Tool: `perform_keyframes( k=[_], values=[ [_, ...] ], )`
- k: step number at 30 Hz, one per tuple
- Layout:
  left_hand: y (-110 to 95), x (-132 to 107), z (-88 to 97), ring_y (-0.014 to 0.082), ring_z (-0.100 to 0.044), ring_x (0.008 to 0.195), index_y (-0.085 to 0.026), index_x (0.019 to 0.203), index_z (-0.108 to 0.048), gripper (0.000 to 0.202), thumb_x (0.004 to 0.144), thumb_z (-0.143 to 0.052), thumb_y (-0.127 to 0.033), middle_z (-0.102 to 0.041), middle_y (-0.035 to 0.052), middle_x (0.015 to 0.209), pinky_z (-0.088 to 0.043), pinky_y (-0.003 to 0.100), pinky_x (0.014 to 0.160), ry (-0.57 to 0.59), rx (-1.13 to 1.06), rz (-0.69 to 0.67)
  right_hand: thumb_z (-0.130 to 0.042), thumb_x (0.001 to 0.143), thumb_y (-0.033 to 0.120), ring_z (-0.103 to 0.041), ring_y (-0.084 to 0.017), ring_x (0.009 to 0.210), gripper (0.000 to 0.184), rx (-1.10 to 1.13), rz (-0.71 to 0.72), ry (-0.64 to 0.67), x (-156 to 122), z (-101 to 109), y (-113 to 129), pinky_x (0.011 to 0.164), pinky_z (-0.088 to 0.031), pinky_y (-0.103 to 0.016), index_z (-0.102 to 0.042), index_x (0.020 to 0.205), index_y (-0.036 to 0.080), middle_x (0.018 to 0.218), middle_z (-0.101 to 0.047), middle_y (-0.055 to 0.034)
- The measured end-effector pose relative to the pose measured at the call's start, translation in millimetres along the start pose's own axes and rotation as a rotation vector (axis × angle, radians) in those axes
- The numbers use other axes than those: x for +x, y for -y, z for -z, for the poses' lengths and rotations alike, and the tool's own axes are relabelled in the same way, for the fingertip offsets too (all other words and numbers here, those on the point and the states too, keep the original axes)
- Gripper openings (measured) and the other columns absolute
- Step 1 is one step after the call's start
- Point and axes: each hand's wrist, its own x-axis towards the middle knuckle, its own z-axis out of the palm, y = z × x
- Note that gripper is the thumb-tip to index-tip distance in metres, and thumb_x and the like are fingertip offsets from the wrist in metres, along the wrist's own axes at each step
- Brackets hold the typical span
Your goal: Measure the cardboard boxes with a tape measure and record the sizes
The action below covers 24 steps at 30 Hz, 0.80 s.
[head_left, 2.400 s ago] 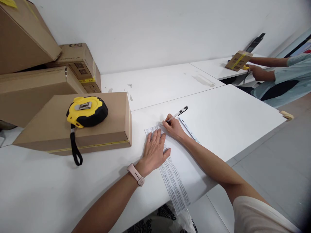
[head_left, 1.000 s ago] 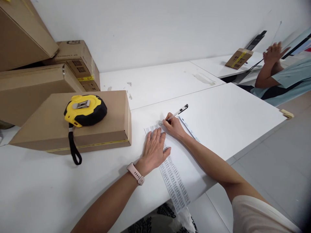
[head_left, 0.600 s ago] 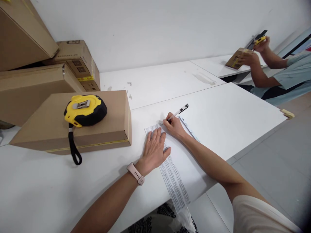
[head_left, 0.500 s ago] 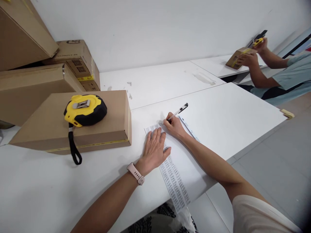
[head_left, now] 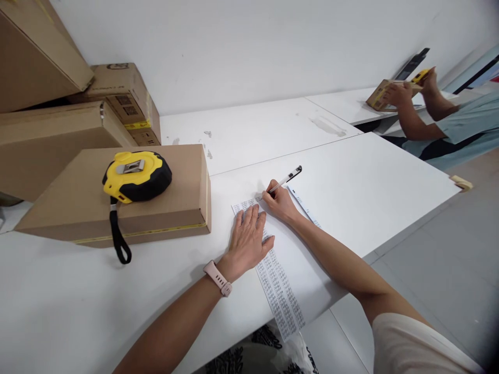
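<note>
My right hand [head_left: 278, 203] grips a black and white pen [head_left: 286, 179], its tip down on the top of a printed sheet [head_left: 281, 297] full of small figures. My left hand [head_left: 247, 240] lies flat on that sheet with fingers stretched out, a pink watch on its wrist. The sheet hangs partly over the near edge of the white table [head_left: 362, 192]. To my left a yellow and black tape measure [head_left: 136, 176] rests on a flat cardboard box [head_left: 117, 208], its black strap dangling over the box's front.
More cardboard boxes [head_left: 58, 140] are stacked at the left against the wall. At the far right another person [head_left: 448, 124] at a second table holds a small cardboard box [head_left: 378, 96] and a yellow tool. Grey floor lies to the right.
My hands and the pen have barely moved. The person at the far right has shifted their hands around the small box, raising one and bringing it back to it.
</note>
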Motion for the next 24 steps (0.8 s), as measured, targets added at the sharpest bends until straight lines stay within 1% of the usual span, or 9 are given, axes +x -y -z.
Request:
perform_keyframes(
  k=[7,12,16,20,22,24],
  values=[
    [-0.3,0.6,1.7,0.0352,-0.028,0.151,-0.005,0.147,-0.040,0.064,0.100,-0.040,-0.048,-0.032,0.0236,0.161,-0.020,0.054,0.123,0.035,0.006,0.002,-0.052,0.080,0.027,-0.037,-0.012,0.053,0.016,-0.026,0.015,-0.012,-0.1,0.6,0.1,0.054,-0.030,-0.028,-0.039,0.072,0.025,0.053,-0.039,0.0069],
    [-0.3,0.4,1.8,0.0350,-0.028,0.151,-0.005,0.146,-0.041,0.063,0.099,-0.041,-0.047,-0.033,0.0237,0.161,-0.021,0.054,0.123,0.023,0.002,0.002,-0.053,0.078,0.025,-0.037,-0.012,0.053,0.015,-0.024,0.013,-0.006,-0.3,1.1,0.0,0.054,-0.029,-0.028,-0.039,0.071,0.024,0.054,-0.040,0.0070],
    [-0.7,0.4,2.6,0.0343,-0.029,0.150,-0.007,0.146,-0.041,0.062,0.099,-0.041,-0.048,-0.034,0.0227,0.161,-0.021,0.053,0.123,0.025,0.005,0.006,-0.054,0.079,0.025,-0.037,-0.012,0.053,0.016,0.004,0.002,-0.022,-0.3,-0.2,-0.2,0.054,-0.029,-0.028,-0.039,0.071,0.025,0.053,-0.040,0.0072],
    [-0.1,0.6,2.6,0.0354,-0.029,0.150,-0.005,0.146,-0.042,0.063,0.099,-0.042,-0.047,-0.033,0.0238,0.161,-0.021,0.054,0.123,0.022,-0.012,0.005,-0.056,0.083,0.027,-0.038,-0.013,0.052,0.019,-0.008,0.003,-0.063,0.5,0.1,-3.6,0.053,-0.030,-0.028,-0.040,0.073,0.025,0.053,-0.039,0.0072],
    [0.8,0.1,0.9,0.0363,-0.031,0.149,-0.005,0.146,-0.042,0.062,0.099,-0.044,-0.046,-0.034,0.0242,0.160,-0.022,0.055,0.122,0.006,-0.024,-0.002,-0.055,0.088,0.031,-0.041,-0.013,0.053,0.014,-0.009,0.059,-0.075,2.0,3.1,-8.2,0.055,-0.034,-0.028,-0.047,0.079,0.024,0.058,-0.046,0.0055],
    [1.5,-0.6,-1.7,0.0374,-0.034,0.147,-0.005,0.143,-0.045,0.060,0.097,-0.049,-0.043,-0.038,0.0253,0.158,-0.024,0.056,0.121,-0.035,-0.043,-0.016,-0.051,0.093,0.031,-0.050,-0.015,0.062,0.010,-0.073,0.192,-0.047,4.0,8.1,-14.3,0.062,-0.041,-0.030,-0.056,0.092,0.022,0.073,-0.058,0.0003]
  ],
)
